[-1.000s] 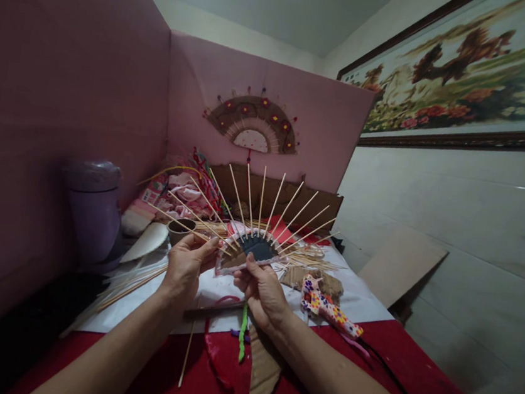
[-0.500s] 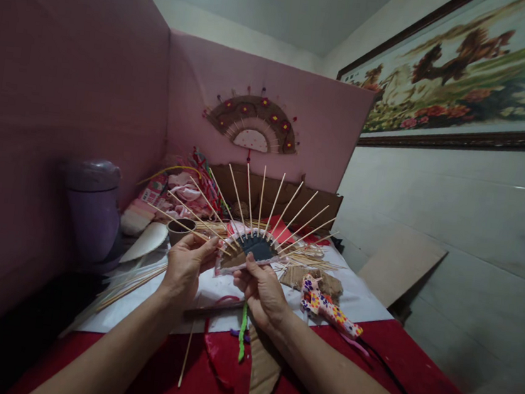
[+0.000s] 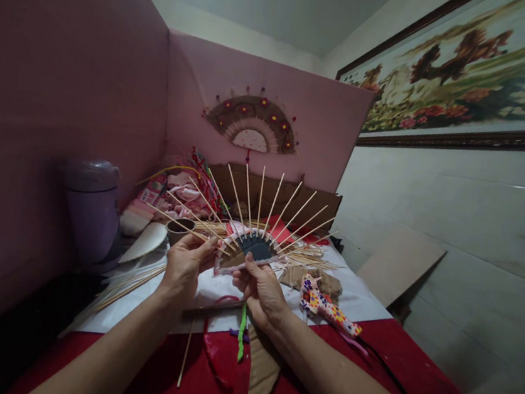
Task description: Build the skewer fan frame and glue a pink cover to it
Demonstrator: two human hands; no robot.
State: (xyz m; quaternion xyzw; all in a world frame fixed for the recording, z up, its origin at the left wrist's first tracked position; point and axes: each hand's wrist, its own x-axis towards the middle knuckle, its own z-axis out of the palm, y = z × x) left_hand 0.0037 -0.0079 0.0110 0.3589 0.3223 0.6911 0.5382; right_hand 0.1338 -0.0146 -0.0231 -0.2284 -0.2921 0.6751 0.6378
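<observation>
Between my hands is a half-round cardboard fan base [image 3: 256,251] with a dark patch in its middle and a pale edging. Several thin wooden sticks [image 3: 261,200] spread out from its curved edge like rays. My right hand [image 3: 263,292] pinches the base's straight lower edge, thumb on top. On the left side, my left hand [image 3: 188,264] has its thumb and fingers pressed together on a stick at the base's left end; the fingertips partly hide its lower part. Below my right hand lies a curved piece of cardboard [image 3: 262,368], with a green fuzzy strip [image 3: 242,334] beside it.
A flower-patterned glue gun [image 3: 330,309] lies at right, its black cord trailing. Left are a purple lidded bin [image 3: 92,212], a brown cup [image 3: 179,230] and a white plate [image 3: 146,242]. Loose sticks [image 3: 316,260] lie behind. A finished fan [image 3: 252,123] hangs on the pink board.
</observation>
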